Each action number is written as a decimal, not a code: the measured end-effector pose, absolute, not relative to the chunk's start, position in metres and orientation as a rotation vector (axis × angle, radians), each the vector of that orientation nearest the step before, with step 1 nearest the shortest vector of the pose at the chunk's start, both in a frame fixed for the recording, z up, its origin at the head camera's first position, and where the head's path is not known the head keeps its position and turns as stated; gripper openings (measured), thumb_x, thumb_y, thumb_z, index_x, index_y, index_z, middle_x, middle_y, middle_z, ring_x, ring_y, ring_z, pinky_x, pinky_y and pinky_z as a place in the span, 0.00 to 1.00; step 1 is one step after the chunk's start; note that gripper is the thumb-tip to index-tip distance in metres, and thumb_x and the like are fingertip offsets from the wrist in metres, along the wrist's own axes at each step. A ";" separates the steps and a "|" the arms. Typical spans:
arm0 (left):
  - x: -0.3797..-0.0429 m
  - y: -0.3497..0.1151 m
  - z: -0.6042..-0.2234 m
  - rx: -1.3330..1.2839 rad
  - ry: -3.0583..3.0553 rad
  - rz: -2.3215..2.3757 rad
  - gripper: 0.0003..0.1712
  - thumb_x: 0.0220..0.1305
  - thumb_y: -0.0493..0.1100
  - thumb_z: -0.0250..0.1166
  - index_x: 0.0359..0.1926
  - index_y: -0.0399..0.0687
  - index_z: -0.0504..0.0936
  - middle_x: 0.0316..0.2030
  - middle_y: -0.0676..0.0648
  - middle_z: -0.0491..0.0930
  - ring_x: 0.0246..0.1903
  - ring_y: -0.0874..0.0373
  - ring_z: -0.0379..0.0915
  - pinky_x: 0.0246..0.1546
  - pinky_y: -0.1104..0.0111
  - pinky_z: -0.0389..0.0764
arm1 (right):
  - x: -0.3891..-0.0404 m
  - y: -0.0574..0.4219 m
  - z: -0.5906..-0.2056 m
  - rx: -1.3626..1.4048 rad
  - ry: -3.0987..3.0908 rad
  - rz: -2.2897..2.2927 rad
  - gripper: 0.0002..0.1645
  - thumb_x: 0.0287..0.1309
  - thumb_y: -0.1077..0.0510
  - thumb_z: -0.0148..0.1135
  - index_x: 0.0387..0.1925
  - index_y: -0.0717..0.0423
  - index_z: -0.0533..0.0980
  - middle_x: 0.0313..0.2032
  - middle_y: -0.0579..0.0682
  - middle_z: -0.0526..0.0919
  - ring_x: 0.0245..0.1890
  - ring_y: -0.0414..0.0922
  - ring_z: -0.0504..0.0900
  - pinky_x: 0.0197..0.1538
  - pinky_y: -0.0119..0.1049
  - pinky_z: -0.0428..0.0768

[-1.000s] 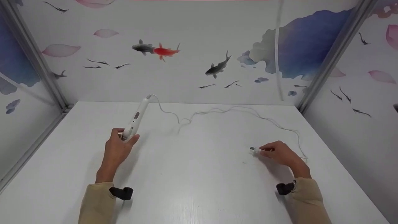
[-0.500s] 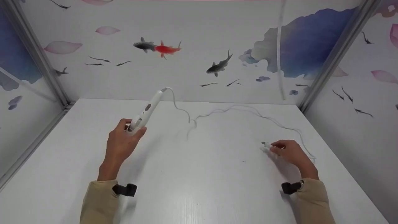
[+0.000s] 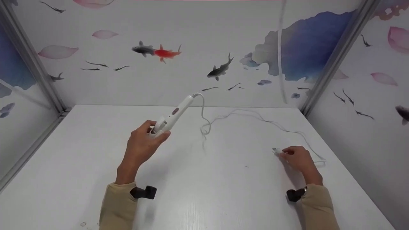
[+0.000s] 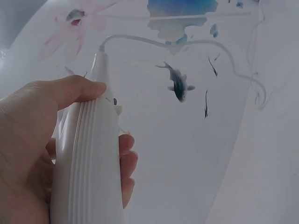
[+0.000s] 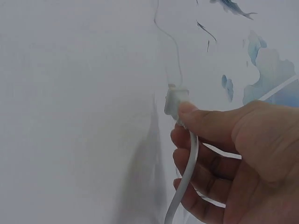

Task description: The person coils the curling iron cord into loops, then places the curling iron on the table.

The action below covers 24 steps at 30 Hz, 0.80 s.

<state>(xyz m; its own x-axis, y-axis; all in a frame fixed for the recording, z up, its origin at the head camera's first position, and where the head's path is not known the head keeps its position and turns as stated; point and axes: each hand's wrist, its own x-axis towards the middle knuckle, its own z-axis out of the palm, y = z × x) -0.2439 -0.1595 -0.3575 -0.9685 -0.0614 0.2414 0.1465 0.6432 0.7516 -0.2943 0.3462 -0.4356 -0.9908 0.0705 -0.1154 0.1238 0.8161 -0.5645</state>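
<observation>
My left hand (image 3: 140, 142) grips the thick end of a white, wand-shaped corded appliance (image 3: 179, 110), held tilted with its cord end pointing away and to the right. An oval brownish button or window shows on its upper face. In the left wrist view my thumb lies along the ribbed white body (image 4: 93, 154), with the fingers curled round behind. My right hand (image 3: 298, 158) pinches a white power plug (image 5: 175, 101) between thumb and fingers, prongs pointing away. The thick cord (image 5: 187, 163) runs from the plug down past the curled fingers.
The thin white cord (image 3: 270, 121) curves across the back of the white table (image 3: 207, 191) and down its right side, with a small loop below the wand's cord end. Walls printed with fish and petals (image 3: 179, 25) enclose the back and sides.
The left hand has moved to the right with the appliance, which leans further rightward. A loop has formed in the cord near it. The right hand has shifted slightly right, and the plug has turned.
</observation>
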 end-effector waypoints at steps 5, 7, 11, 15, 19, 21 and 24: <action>-0.240 -0.150 -0.361 -0.110 -2.625 -1.218 0.30 0.64 0.55 0.67 0.62 0.48 0.73 0.49 0.39 0.83 0.44 0.46 0.81 0.41 0.55 0.81 | -0.293 0.346 -0.437 0.288 2.920 -0.918 0.27 0.71 0.52 0.54 0.61 0.69 0.73 0.59 0.71 0.76 0.53 0.62 0.80 0.50 0.51 0.79; -0.239 -0.148 -0.361 -0.119 -2.628 -1.215 0.30 0.64 0.55 0.67 0.63 0.49 0.73 0.49 0.40 0.83 0.44 0.46 0.81 0.41 0.56 0.81 | -0.293 0.345 -0.437 0.306 2.914 -0.926 0.28 0.70 0.52 0.53 0.61 0.68 0.73 0.60 0.70 0.76 0.55 0.63 0.79 0.51 0.52 0.78; -0.237 -0.145 -0.360 -0.130 -2.643 -1.215 0.30 0.64 0.55 0.67 0.62 0.50 0.73 0.49 0.40 0.83 0.43 0.48 0.80 0.39 0.58 0.80 | -0.295 0.342 -0.438 0.303 2.903 -0.914 0.28 0.70 0.52 0.52 0.61 0.68 0.73 0.61 0.70 0.75 0.58 0.65 0.76 0.54 0.55 0.76; -0.236 -0.142 -0.360 -0.136 -2.647 -1.231 0.29 0.64 0.56 0.67 0.61 0.49 0.74 0.49 0.41 0.83 0.43 0.48 0.80 0.39 0.59 0.79 | -0.295 0.339 -0.434 0.273 2.888 -0.869 0.29 0.69 0.53 0.53 0.62 0.70 0.72 0.62 0.71 0.74 0.60 0.66 0.75 0.56 0.57 0.75; -0.236 -0.138 -0.361 -0.156 -2.650 -1.261 0.29 0.64 0.56 0.67 0.61 0.49 0.74 0.49 0.41 0.84 0.43 0.49 0.80 0.39 0.59 0.79 | -0.295 0.335 -0.428 0.181 2.877 -0.772 0.33 0.70 0.52 0.52 0.66 0.73 0.65 0.62 0.74 0.72 0.61 0.68 0.73 0.59 0.59 0.74; -0.236 -0.136 -0.362 -0.173 -2.650 -1.276 0.29 0.64 0.56 0.67 0.61 0.49 0.74 0.49 0.42 0.84 0.43 0.49 0.80 0.39 0.60 0.79 | -0.295 0.329 -0.424 0.106 2.884 -0.745 0.36 0.71 0.51 0.52 0.68 0.74 0.62 0.62 0.76 0.71 0.62 0.70 0.72 0.61 0.61 0.73; -0.234 -0.133 -0.361 -0.200 -2.645 -1.300 0.28 0.64 0.55 0.68 0.60 0.49 0.74 0.48 0.42 0.84 0.42 0.50 0.79 0.38 0.61 0.79 | -0.294 0.317 -0.415 -0.025 2.912 -0.776 0.36 0.73 0.50 0.52 0.69 0.73 0.61 0.61 0.75 0.71 0.62 0.69 0.71 0.60 0.61 0.73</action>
<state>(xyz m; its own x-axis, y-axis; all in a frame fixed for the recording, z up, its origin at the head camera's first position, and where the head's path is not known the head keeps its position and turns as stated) -0.2344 -0.1334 -0.3615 -0.9734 0.0382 0.2259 0.2022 0.6073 0.7684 -0.2944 0.3169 -0.4149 -0.9917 -0.0491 -0.1189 0.0166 0.8677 -0.4968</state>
